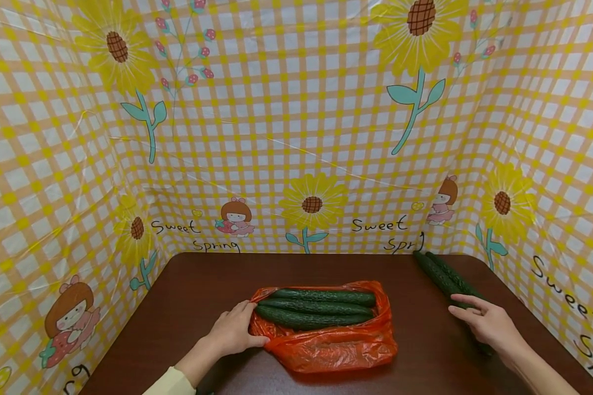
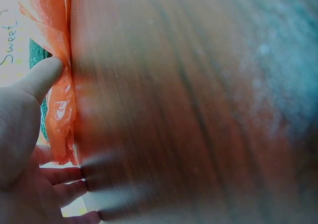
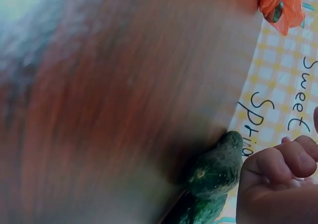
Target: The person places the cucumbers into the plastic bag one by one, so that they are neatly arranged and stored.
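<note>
An orange-red plastic bag (image 1: 333,348) lies on the table with its mouth facing up, and three long dark green cucumbers (image 1: 316,310) show side by side inside it. My left hand (image 1: 232,329) holds the bag's left end, thumb on the near side and fingers toward the far side. In the left wrist view the thumb (image 2: 44,77) presses on the crinkled plastic. Two more cucumbers (image 1: 442,277) lie side by side at the table's right. Over their near part is my right hand (image 1: 489,323), its index finger and thumb extended. The right wrist view shows a gap between that hand and the cucumbers (image 3: 211,174).
The dark brown table (image 1: 202,280) is enclosed at the back and sides by a yellow checked cloth (image 1: 277,137) printed with sunflowers. Bare tabletop lies between the bag and the two cucumbers at the right.
</note>
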Tool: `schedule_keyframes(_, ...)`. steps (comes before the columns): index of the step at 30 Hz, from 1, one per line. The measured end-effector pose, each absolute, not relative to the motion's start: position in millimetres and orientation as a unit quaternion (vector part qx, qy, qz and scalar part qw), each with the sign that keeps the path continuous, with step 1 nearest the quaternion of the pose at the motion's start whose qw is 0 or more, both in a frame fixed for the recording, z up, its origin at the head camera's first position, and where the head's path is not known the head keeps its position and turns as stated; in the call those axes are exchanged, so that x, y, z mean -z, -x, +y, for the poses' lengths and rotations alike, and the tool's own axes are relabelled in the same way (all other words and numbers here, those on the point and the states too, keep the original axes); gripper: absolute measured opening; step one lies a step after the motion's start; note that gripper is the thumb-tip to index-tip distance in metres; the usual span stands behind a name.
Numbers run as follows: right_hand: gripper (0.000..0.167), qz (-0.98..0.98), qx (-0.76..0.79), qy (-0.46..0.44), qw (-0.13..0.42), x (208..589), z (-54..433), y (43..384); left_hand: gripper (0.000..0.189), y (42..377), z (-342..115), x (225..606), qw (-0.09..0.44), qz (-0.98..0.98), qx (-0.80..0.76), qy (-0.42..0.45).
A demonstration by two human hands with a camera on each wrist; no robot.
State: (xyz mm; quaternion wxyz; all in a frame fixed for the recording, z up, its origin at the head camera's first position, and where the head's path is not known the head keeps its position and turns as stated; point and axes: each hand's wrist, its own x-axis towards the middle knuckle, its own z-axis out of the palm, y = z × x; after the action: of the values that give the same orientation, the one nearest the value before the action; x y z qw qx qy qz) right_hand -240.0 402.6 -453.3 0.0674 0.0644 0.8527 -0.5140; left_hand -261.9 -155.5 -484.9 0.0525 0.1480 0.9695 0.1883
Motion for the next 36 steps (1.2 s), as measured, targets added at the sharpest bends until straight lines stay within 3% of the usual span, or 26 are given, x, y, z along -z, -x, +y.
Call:
schedule_keyframes(13, 0.093, 0.889, 0.442, -0.112, 0.043, 460, 422, 236, 0.095, 262, -155, 484, 0.059, 0.969, -0.189, -0.149)
schedule_keyframes(36, 0.093, 0.869, 0.457, -0.178, 0.056, 466, 430, 237, 0.095, 261, -155, 484, 0.054, 0.97, -0.183, -0.15)
